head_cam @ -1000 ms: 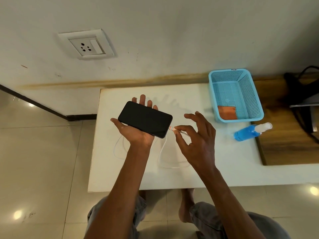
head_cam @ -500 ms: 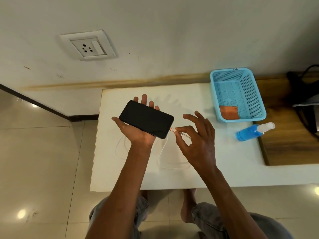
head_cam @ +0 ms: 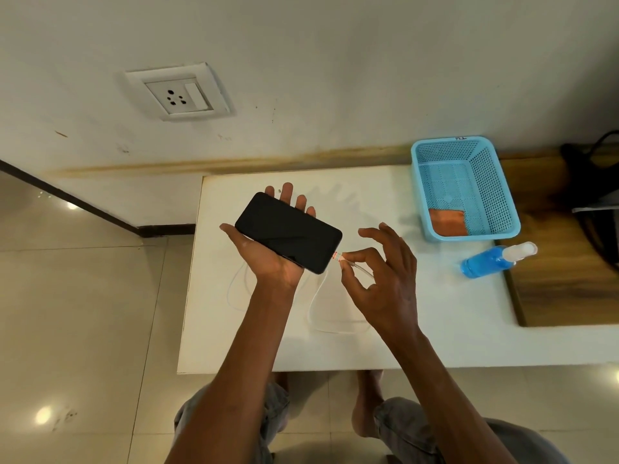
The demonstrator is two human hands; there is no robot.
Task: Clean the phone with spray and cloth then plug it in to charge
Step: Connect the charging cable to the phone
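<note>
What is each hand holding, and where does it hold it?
The left hand carries the phone flat on its palm, under the back. The right hand pinches the white charging cable at its plug end, right at the phone's bottom edge.

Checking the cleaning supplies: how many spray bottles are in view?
1. The blue spray bottle lies on its side on the white table, just in front of the blue basket. None else visible.

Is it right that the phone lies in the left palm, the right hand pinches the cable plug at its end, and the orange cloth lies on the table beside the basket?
Not quite. The head view shows the cloth inside the basket, not beside it. The rest holds: phone on the left hand, right hand pinching the plug.
</note>
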